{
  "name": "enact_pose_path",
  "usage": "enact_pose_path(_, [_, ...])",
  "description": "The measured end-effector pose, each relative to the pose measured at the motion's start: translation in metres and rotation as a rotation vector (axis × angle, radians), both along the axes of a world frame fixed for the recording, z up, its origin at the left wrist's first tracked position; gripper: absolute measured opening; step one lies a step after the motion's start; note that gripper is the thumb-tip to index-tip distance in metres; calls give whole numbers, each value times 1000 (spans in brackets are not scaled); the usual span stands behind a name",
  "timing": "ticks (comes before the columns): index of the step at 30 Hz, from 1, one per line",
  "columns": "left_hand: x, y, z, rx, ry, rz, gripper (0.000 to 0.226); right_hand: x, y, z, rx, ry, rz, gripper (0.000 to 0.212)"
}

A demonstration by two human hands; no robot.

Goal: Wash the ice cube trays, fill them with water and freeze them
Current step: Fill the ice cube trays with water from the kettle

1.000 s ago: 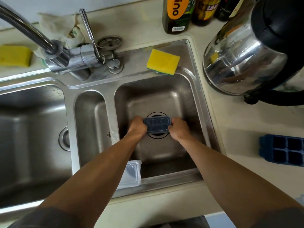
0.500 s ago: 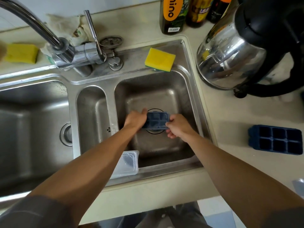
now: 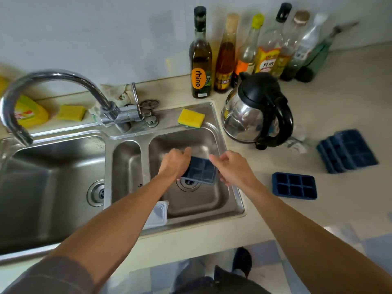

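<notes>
1. The blue ice tray (image 3: 200, 171) is higher over the sink (image 3: 237, 200) than before.
2. The left hand (image 3: 175, 163) grips one end, the right hand (image 3: 230, 166) pinches the other.
3. A second tray (image 3: 294, 186) lies right of that hand.

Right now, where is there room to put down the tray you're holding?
Best spot for the held tray: the bare counter in front of the single blue tray and the stacked trays. More room lies behind the stack, right of the bottles. Crowded around the kettle.
</notes>
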State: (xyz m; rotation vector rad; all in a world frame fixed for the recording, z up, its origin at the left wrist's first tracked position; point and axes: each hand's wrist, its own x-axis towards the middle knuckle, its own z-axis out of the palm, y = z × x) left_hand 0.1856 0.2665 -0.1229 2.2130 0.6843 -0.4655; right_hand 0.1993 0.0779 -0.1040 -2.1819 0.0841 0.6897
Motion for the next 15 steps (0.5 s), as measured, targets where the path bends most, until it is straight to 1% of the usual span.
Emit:
enact_pose_path(2, [1, -9, 18, 9, -38, -66, 47, 6, 1, 14, -52, -84, 61, 57])
enact_pose_path(5, [2, -20, 43, 55, -98, -88, 44, 12, 5, 29, -74, -88, 120, 71])
enact_pose_path(8, [4, -24, 63, 94, -130, -117, 41, 16, 5, 41, -122, -157, 194, 69])
enact_pose_path(10, [5, -26, 71, 87, -133, -147, 39, 17, 3, 50, -126, -204, 241, 68])
enact_pose_path(12, [6, -28, 79, 110, -128, -145, 42, 18, 0, 57, -143, -259, 276, 69])
enact_pose_path(15, [9, -29, 83, 99, -166, -136, 45, 17, -3, 63, -180, -356, 292, 74])
